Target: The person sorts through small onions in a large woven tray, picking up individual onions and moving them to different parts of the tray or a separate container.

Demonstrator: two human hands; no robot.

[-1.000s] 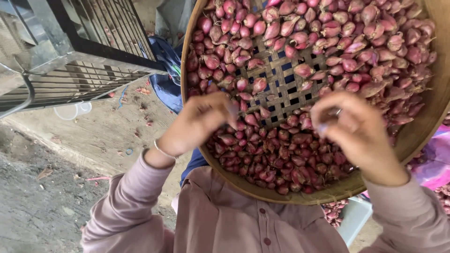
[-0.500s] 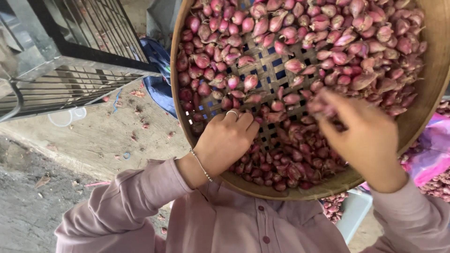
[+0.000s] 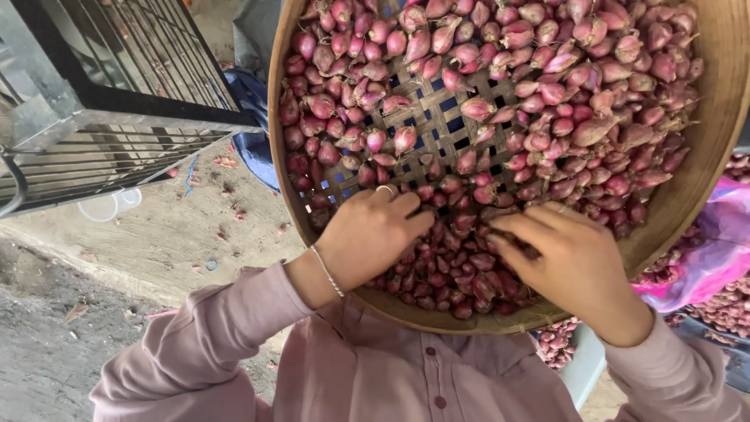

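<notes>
A round woven bamboo tray (image 3: 707, 148) rests against my lap and holds a heap of small red shallots (image 3: 562, 117). The bare weave shows in the middle (image 3: 437, 129). My left hand (image 3: 371, 234), with a ring and a thin bracelet, lies palm down on the shallots at the near rim, its fingers curled over them. Beside it, my right hand (image 3: 574, 258) rests on the shallots with its fingers pointing left. I cannot tell whether either hand grips a shallot. I wear a dusty pink shirt.
A black metal cage (image 3: 101, 86) stands at the upper left on a concrete floor (image 3: 168, 234) strewn with shallot skins. Blue cloth (image 3: 254, 117) lies beside the tray. A pink bag (image 3: 715, 258) and more shallots (image 3: 730, 305) sit at the right.
Both hands have come down and toward each other onto the near part of the heap. The tray now fills more of the view.
</notes>
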